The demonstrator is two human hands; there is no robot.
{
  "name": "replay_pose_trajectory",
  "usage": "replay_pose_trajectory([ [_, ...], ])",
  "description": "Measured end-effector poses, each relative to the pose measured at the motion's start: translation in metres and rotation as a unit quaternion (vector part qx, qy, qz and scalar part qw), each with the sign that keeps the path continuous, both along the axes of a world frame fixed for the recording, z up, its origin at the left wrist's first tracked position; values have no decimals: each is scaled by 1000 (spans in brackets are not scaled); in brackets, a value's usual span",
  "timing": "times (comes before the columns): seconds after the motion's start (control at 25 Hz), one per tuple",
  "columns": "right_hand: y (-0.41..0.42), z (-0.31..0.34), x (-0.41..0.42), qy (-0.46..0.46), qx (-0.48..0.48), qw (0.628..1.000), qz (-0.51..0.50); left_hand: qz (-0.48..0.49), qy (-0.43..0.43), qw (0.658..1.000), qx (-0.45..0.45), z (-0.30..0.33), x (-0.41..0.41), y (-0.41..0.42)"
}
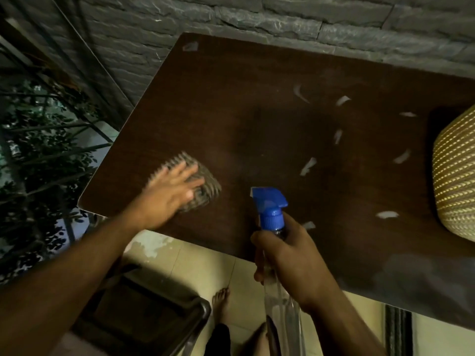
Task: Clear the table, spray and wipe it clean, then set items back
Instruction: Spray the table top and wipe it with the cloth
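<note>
Both hands are busy — the left hand (171, 187) presses flat, fingers spread, on a checked cloth (203, 186) near the surface's (205, 104) left edge; the right hand (290, 258) grips the spray bottle (270, 204). Overlapping strokes should gather the white scraps (308, 166) — not scatter them.

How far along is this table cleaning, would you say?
Mostly cleared: the dark table holds little besides a woven yellow basket at its right edge. Wiping is under way: the left hand presses a checked cloth near the left corner, while the right hand holds the blue-topped spray bottle. White scraps are scattered on the right half, and nothing has been set back.
</note>
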State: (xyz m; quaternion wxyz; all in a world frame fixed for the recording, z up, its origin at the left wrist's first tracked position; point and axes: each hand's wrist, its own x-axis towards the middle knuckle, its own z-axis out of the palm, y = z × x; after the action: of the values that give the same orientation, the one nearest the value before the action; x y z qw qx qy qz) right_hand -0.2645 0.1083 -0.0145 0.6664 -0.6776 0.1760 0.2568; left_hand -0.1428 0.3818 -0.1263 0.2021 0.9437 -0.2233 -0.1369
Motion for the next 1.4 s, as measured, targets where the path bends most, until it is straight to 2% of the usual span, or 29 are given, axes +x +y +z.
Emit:
replay_pose_trajectory([
  [0.08,0,2,-1,-20,-5,1000,6,70,-26,996,43,-2,48,-16],
  [0.16,1,4,-2,-34,-1,999,7,81,-28,995,51,-3,46,-45],
  [0.28,2,5,-7,-28,17,999,9,-58,-34,998,20,-5,-48,-36],
  [0.32,1,5,-9,-22,20,1000,9,-72,-28,997,3,-1,-76,-19],
  [0.4,1,5,-12,-10,26,1000,8,-17,-14,1000,-16,3,-75,16],
  [0.48,2,4,-11,-16,17,1000,15,63,-12,998,21,1,-21,26],
  [0.6,9,2,-8,-33,11,999,10,103,-31,992,61,3,30,-22],
  [0.64,11,2,-7,-32,13,999,12,78,-41,994,57,0,19,-40],
  [0.72,14,4,-9,-30,22,999,22,-33,-49,997,47,-6,-47,-55],
  [0.8,12,6,-12,-22,24,999,23,-101,-38,993,48,-7,-108,-36],
  [1.0,15,0,-6,-14,12,1000,10,-104,-54,993,27,-6,-83,4],
  [1.16,34,3,2,-25,40,999,13,-47,-94,994,-2,-6,-84,-8],
  [1.4,42,3,5,-29,29,999,28,11,-47,999,25,-1,-89,-32],
])
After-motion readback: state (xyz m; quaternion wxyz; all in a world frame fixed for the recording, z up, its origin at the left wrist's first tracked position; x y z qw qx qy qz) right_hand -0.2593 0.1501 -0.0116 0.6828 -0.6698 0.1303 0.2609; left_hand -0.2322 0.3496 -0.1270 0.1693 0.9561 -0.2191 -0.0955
